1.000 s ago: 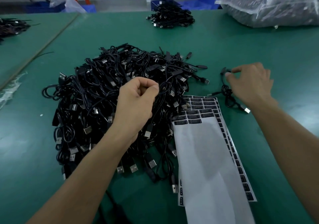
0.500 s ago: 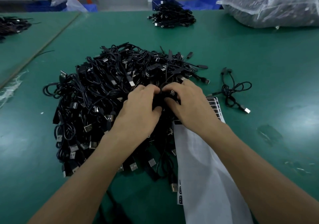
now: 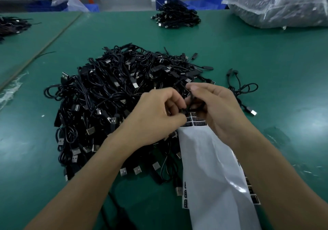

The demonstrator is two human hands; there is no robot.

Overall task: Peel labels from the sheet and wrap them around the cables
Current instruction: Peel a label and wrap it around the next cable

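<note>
On the sheet [image 3: 209, 158], illegible black labels [image 3: 199, 123].

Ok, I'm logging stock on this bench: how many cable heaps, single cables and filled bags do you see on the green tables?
Cable heaps: 3 (near heap, far heap, left-edge heap)
Single cables: 2 (loose cable lying apart, held cable pinched between left hand and right hand)
Filled bags: 1 (clear bag)
Total: 6
</note>
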